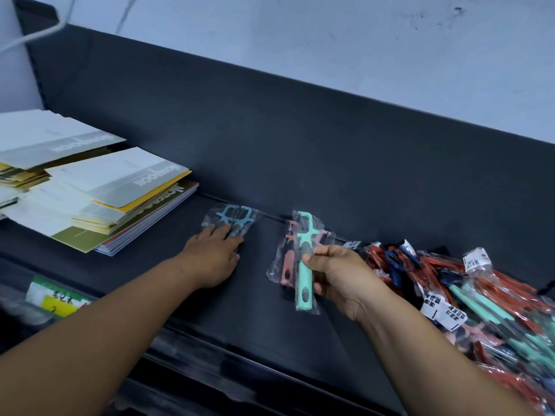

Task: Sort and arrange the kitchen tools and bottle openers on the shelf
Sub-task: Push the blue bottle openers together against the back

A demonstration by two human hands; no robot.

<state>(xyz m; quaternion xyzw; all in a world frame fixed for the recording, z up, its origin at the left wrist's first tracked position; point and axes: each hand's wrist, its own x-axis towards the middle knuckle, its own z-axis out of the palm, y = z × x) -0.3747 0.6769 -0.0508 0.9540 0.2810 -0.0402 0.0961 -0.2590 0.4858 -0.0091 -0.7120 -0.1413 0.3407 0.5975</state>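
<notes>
A blue peeler in a clear bag (232,219) lies flat on the dark shelf (210,301) near the back wall. My left hand (211,259) rests flat on its lower end, fingers straight. My right hand (339,279) pinches a mint-green bagged peeler (304,265) just above the shelf. A pink bagged peeler (287,265) lies directly behind and left of the mint one. A heap of bagged tools (480,301) in red, navy, mint and pink, with white labels, fills the shelf's right side.
Stacks of white, yellow and green booklets (99,199) sit on the shelf's left. A dark back panel (300,151) rises behind the shelf. A green and yellow price label (57,298) is on the front rail at lower left.
</notes>
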